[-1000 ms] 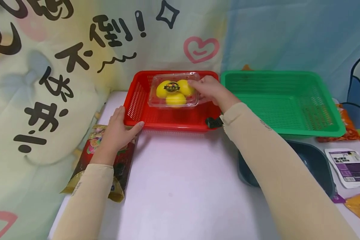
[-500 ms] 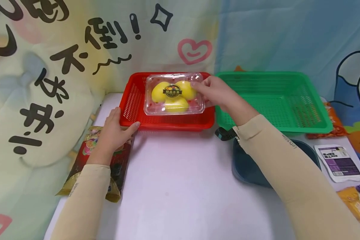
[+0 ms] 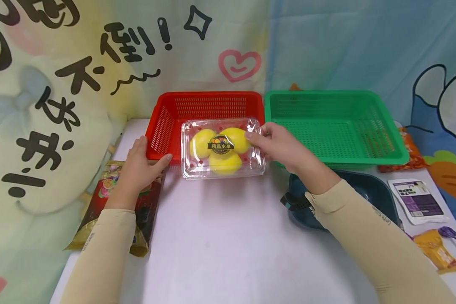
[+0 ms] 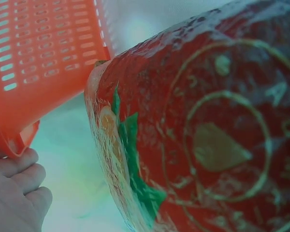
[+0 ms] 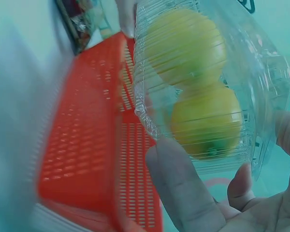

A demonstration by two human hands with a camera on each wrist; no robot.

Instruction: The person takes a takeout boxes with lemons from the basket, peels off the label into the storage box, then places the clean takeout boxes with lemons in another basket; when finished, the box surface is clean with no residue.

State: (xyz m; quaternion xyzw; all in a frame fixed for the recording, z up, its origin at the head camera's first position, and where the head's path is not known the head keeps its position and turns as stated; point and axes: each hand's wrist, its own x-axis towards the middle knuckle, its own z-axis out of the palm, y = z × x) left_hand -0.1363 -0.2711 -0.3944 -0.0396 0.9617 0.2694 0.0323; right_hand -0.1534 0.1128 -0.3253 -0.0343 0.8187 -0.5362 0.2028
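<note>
My right hand (image 3: 279, 143) pinches the right end of a clear plastic fruit box (image 3: 188, 164). Three yellow fruits (image 3: 225, 162) show through its lid, which bears a dark label. In the head view, the box overlaps the front rim of the red basket (image 3: 163, 118). The right wrist view shows a finger (image 5: 179, 179) along the box's ribbed side. My left hand (image 3: 137, 169) holds the front left corner of that basket, thumb toward the front rim and fingers at the left side. Below this hand lies a red and gold snack bag (image 3: 150, 211), partly hidden by the forearm.
A green basket (image 3: 336, 158) stands right of the red one. In front of it sits a dark blue basin (image 3: 380, 198), partly behind my right arm. Farther right are a white and purple pouch (image 3: 418, 200), an orange packet (image 3: 437, 251), a purple lollipop (image 3: 448, 232) and an orange-red bag (image 3: 412, 152).
My right hand has lifted the fruit box from over the red basket and brought it forward, toward me. The left hand stays at the basket's corner. The head view has shifted slightly right.
</note>
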